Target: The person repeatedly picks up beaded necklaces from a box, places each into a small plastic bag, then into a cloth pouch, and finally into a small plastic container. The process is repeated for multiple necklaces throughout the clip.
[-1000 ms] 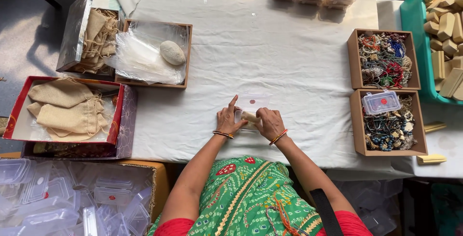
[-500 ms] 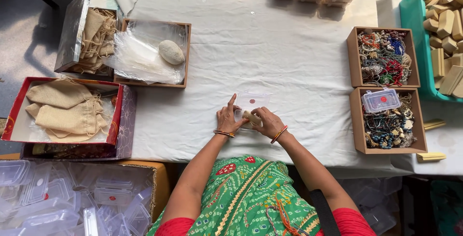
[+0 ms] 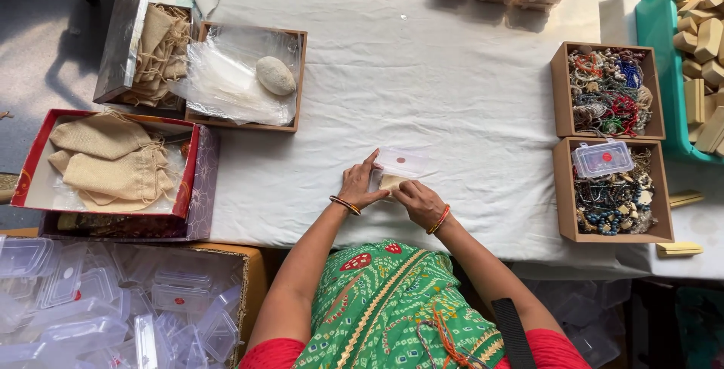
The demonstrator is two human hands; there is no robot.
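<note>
1. Hands met at the lower centre of the frame: our left hand [image 3: 359, 186] rested on the white tablecloth [image 3: 452, 75] with the forefinger stretched up against the clear plastic box [image 3: 400, 161]; our right hand [image 3: 419, 201] was curled, its fingers pinching a small beige pouch [image 3: 392, 182] at the near edge.
2. We judged the box light, thin-walled and slick, with a hinged lid that flexes; it was best gripped at its short edges, not its flat faces.
3. We judged the pouch soft, coarse-woven and easily crushed, so a hold at its mouth suited it.
4. At the left of the frame, a red tray [image 3: 34, 161] held larger cloth bags.
5. At the right of the frame, two cardboard boxes [image 3: 562, 82] held tangled beads, hard and glossy.
</note>
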